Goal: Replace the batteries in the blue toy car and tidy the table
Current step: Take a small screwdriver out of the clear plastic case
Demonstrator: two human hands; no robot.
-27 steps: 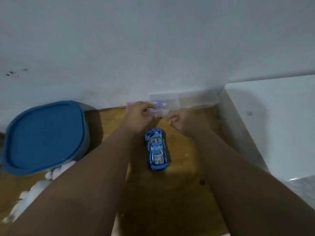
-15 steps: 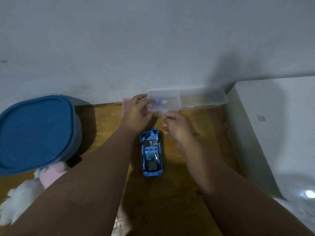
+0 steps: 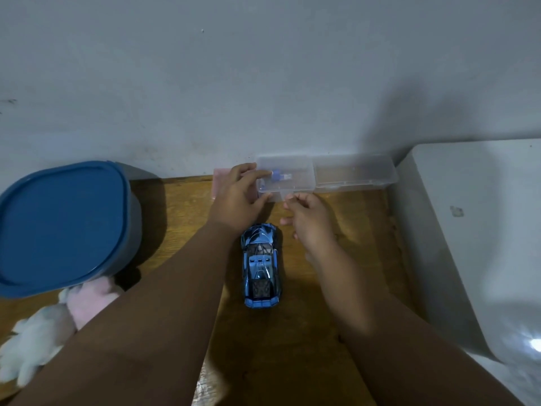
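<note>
The blue toy car stands on its wheels in the middle of the wooden table, nose toward the wall. Behind it, against the wall, lies a clear plastic box with two compartments; a small blue-and-clear item shows in the left one. My left hand grips the box's left end, thumb below and fingers on top. My right hand pinches the small tab at the box's front edge with its fingertips. Whether the lid is latched cannot be told.
A grey tub with a blue lid stands at the left. A white and pink plush toy lies in front of it. A white appliance borders the table's right side. A pink object sits behind my left hand.
My right hand has moved from the table up to the box's front tab. My left hand's fingers have shifted onto the box's left end. The view has tilted, so everything sits lower.
</note>
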